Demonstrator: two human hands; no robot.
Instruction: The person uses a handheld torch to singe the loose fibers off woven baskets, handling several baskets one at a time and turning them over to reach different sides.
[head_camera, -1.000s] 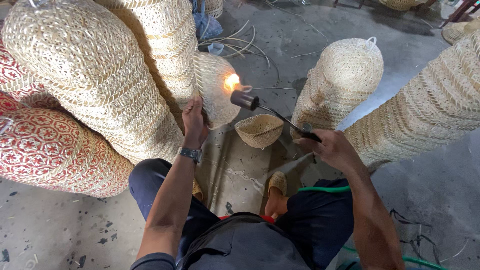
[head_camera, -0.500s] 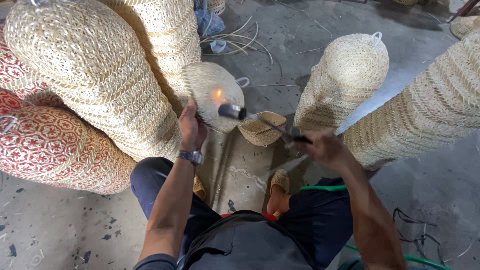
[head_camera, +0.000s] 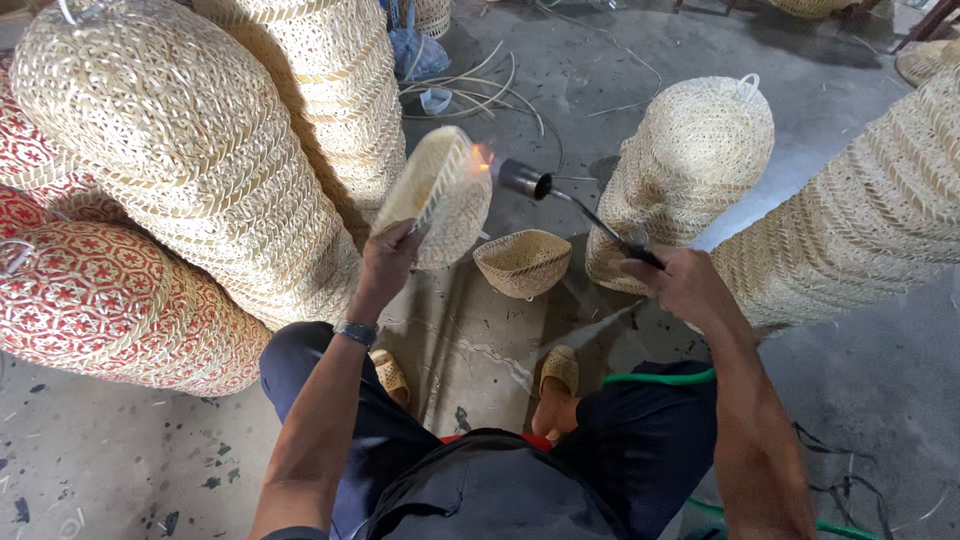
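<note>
Left hand (head_camera: 385, 262): arm extended forward from the lap toward 12 o'clock, dark wristwatch (head_camera: 357, 333) on the wrist, grip clamped on the lower rim of a small round pale woven basket (head_camera: 440, 195). The basket is held off the floor and tilted, its open side turned toward 10 o'clock, its outer weave facing the torch.

Right hand (head_camera: 685, 285): arm reaching out toward 1 o'clock, grip closed around the handle of a thin black metal gas torch (head_camera: 570, 205). The torch's cylindrical nozzle points toward 9 o'clock; a small orange flame (head_camera: 483, 155) meets the basket's upper edge.

Surroundings: a second small pale woven basket (head_camera: 523, 262) sits open side up on the grey concrete floor (head_camera: 600, 90), between the two hands and just below the torch shaft. A tall leaning stack of pale woven baskets (head_camera: 190, 150) stands at 10 o'clock, just behind the held basket. Red-patterned woven baskets (head_camera: 110, 300) lie at 9 o'clock. A shorter stack of pale baskets (head_camera: 690, 160) stands at 1 o'clock, another long stack (head_camera: 860, 220) at 3 o'clock. A green hose (head_camera: 660, 378) crosses the right thigh. Woven sandals (head_camera: 560, 368) are on both feet.

Change from half a second ago: the held basket has turned from showing its rounded bottom to showing its rim edge-on, and the flame has shifted from the bottom's centre to the upper edge.
</note>
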